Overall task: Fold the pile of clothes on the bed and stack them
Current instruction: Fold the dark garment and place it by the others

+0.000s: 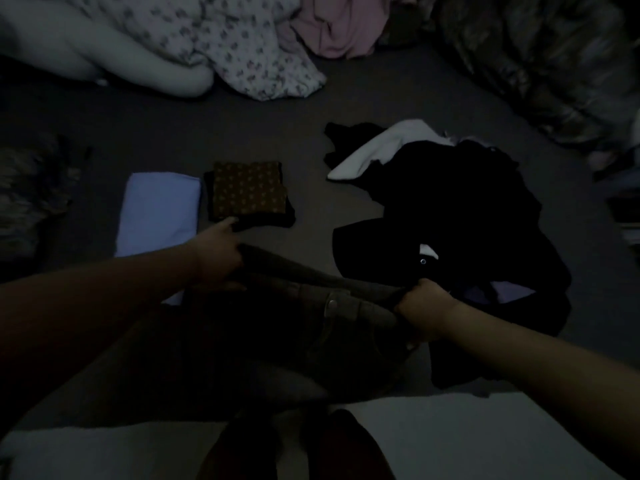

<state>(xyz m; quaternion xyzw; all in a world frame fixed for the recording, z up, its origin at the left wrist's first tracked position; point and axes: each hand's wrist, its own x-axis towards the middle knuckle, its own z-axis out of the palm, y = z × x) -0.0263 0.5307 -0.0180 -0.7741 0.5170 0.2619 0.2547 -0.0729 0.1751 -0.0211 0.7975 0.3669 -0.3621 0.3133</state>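
Olive-brown trousers (311, 306), waistband stretched left to right.
Left hand (218, 258) and right hand (420, 306) each grip one waistband end; legs hang toward the person.

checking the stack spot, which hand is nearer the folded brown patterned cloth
Left. The left hand grips the trousers just below the folded brown patterned cloth; the right hand grips them far off to its right.

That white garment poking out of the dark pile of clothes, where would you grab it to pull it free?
Take the white garment by its bare lower-left end, coming from the left over the open grey bedsheet. That end lies clear of the black pile of clothes, whereas its right part seems tucked under dark cloth. Both hands are now busy gripping the dark trousers.
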